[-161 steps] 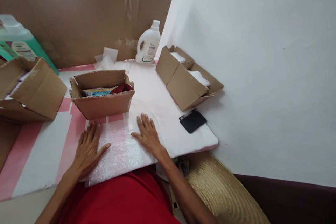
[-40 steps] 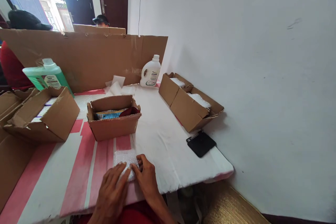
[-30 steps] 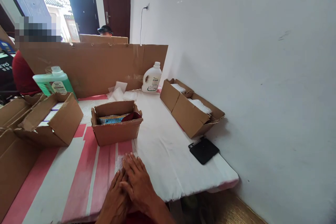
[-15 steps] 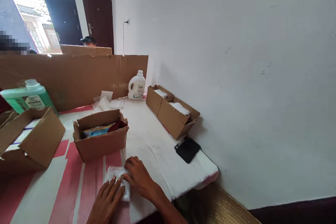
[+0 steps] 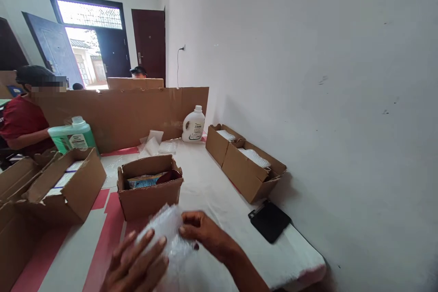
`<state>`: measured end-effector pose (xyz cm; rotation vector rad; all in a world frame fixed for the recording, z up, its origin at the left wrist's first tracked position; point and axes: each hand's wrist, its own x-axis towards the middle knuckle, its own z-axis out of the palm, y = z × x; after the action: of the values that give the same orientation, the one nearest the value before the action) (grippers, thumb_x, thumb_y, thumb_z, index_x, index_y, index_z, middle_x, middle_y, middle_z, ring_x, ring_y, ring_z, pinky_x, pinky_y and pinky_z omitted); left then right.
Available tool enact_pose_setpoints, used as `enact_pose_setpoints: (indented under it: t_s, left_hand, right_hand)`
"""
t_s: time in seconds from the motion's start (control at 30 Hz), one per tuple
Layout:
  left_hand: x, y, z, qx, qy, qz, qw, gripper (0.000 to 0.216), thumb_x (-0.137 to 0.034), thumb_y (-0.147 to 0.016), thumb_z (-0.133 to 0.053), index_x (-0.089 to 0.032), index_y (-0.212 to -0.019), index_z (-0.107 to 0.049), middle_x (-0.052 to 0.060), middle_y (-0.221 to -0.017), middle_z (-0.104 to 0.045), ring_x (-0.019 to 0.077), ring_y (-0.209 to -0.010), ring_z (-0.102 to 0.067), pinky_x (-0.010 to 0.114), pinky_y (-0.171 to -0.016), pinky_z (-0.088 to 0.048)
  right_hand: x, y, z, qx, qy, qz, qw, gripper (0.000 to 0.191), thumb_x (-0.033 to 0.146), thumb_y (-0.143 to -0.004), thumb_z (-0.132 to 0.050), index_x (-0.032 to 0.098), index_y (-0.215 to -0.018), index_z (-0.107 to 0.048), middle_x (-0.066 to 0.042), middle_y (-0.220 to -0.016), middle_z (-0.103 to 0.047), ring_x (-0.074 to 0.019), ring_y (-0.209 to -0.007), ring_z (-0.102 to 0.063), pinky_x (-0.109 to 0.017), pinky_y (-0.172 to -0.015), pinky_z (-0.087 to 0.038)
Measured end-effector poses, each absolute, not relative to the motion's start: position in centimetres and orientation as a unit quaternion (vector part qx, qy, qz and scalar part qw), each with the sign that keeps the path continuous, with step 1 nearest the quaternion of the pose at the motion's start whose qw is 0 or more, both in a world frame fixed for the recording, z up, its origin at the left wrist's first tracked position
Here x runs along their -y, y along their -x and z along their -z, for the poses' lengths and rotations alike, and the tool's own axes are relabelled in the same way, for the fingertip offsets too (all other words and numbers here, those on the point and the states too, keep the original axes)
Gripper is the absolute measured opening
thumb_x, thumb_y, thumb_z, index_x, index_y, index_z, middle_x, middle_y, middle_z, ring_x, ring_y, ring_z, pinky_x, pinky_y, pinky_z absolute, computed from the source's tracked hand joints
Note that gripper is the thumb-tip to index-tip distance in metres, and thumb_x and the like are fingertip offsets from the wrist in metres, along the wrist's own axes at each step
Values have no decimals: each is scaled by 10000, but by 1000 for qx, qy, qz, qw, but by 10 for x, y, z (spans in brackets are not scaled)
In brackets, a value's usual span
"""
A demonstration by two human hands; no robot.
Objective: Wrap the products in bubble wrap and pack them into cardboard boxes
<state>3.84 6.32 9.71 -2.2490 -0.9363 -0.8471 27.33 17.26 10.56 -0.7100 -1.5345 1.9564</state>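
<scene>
A translucent bubble-wrap packet (image 5: 167,228) is lifted and tilted above the front of the table; its contents cannot be made out. My right hand (image 5: 201,230) pinches the packet's right edge between thumb and fingers. My left hand (image 5: 137,260) lies alongside the packet's lower left, its fingers spread and blurred by motion. Just beyond the packet stands an open cardboard box (image 5: 150,198) with colourful pouches (image 5: 147,180) inside.
At left, cardboard boxes (image 5: 73,200) hold white packs. A green bottle (image 5: 73,137) and white jug (image 5: 194,125) stand near a cardboard partition (image 5: 147,109). Two joined boxes (image 5: 242,171) and a black flat object (image 5: 270,221) lie by the wall. A person in red (image 5: 25,116) sits at left.
The packet has come up off the table and tilted, with my right hand now pinching its edge. My left hand's fingers have spread. The camera view has turned upward and left.
</scene>
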Motion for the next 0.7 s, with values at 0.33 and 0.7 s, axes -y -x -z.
enact_pose_setpoints:
  t_s: [0.33,0.7]
  left_hand:
    - [-189,20,-194,513,774,366,57,369,-239,-996,-378,-222,-1235,-659,77,-1246,-688,194,-1124,-650,341,-958,-499]
    - [-253,22,-163,537,820,123,-155,246,-303,-798,-576,-237,-919,-779,57,-931,-764,213,-875,-692,277,-780,-483]
  right_hand:
    - [-294,-190,-195,770,421,-394,274,138,265,-809,-610,172,-715,-568,64,-584,-513,-69,-468,-459,-179,-454,-354]
    - [-313,-149,-176,866,454,-188,88,144,127,-594,-837,149,-659,-711,-124,-791,-757,-283,-834,-724,-323,-707,-512]
